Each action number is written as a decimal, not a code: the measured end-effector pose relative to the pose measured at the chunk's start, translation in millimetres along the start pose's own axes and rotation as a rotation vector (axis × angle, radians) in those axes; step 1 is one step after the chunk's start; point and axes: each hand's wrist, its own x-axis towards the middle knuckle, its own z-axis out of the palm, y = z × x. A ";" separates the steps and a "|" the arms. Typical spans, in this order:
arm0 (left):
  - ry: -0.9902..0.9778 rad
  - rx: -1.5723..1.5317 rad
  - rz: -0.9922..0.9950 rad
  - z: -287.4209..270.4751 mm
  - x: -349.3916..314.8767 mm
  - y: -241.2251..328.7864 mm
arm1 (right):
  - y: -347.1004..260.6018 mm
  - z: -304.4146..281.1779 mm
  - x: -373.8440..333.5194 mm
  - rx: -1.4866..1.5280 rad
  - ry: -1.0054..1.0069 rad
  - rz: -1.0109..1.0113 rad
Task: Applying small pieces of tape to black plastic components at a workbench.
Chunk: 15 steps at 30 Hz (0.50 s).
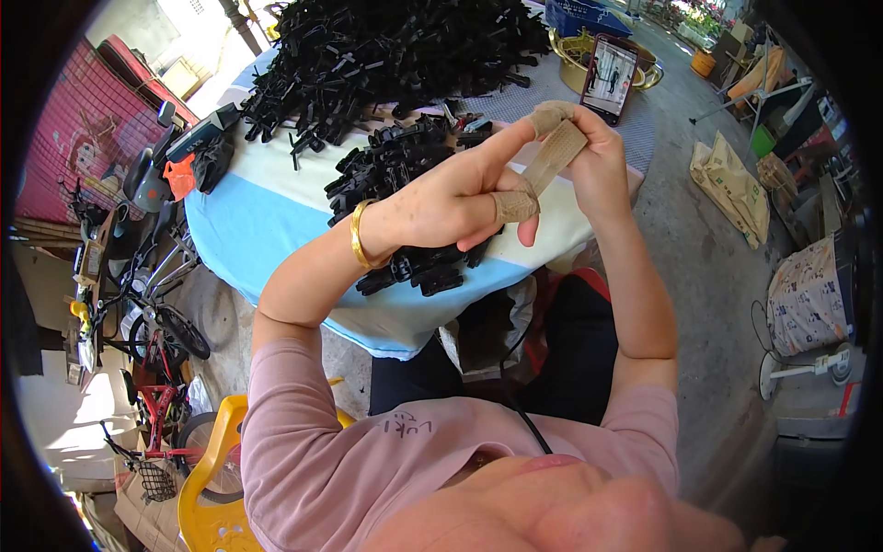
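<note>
Daylight, upper-left glare (white), bent edges

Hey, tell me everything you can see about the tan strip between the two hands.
The strip is tan and narrow, with fairly straight edges and a finely textured surface that looks like fabric tape. It lies nearly flat, slanting down from the right hand, whose fingers seem to pinch its upper end, toward the left hand. Its lower end meets a similar tan wrapping on a left-hand finger; whether they are one piece, I can't tell.
</note>
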 end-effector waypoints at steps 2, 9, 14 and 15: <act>-0.008 0.025 -0.014 -4.4 1.3 -0.5 | -9.2 2.4 -3.3 0.064 0.069 -0.018; -0.020 0.134 -0.122 -0.4 0.0 1.6 | -8.1 -19.3 6.8 0.342 0.097 0.098; -0.003 0.082 -0.055 -9.2 1.8 -1.4 | -13.9 -30.6 8.8 0.499 0.116 0.139; 0.033 0.069 -0.003 -7.4 1.0 -0.8 | -12.0 -26.7 7.3 0.501 0.115 0.140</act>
